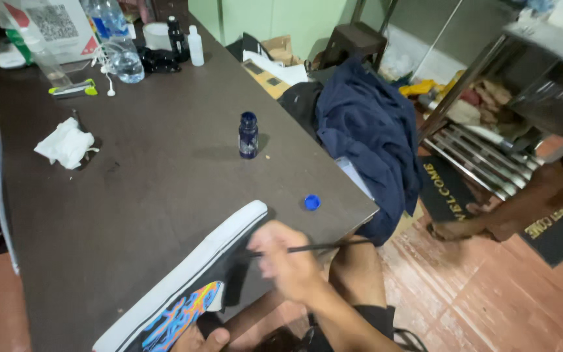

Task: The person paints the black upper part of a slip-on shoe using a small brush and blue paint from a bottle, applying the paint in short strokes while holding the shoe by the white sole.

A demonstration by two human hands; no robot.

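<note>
My right hand [288, 261] grips a thin dark paintbrush [324, 246] whose tip meets a slip-on shoe [193, 287] with a white sole and bright orange, blue and pink painted patterns. The hand is blurred. My left hand [203, 340] holds the shoe from below at the bottom edge, only its fingers showing. The shoe rests against the near edge of the dark brown table [131, 195]. A small dark blue bottle [248, 135] stands open on the table beyond the shoe, and its blue cap [312, 203] lies near the table's right edge.
A crumpled white tissue [66, 143] lies at the left. Water bottle [120, 45], small bottles [195, 45], earphones and a box crowd the far end. A navy jacket [369, 137] hangs over a chair at the right. Another person's arm [522, 208] reaches toward the floor mat.
</note>
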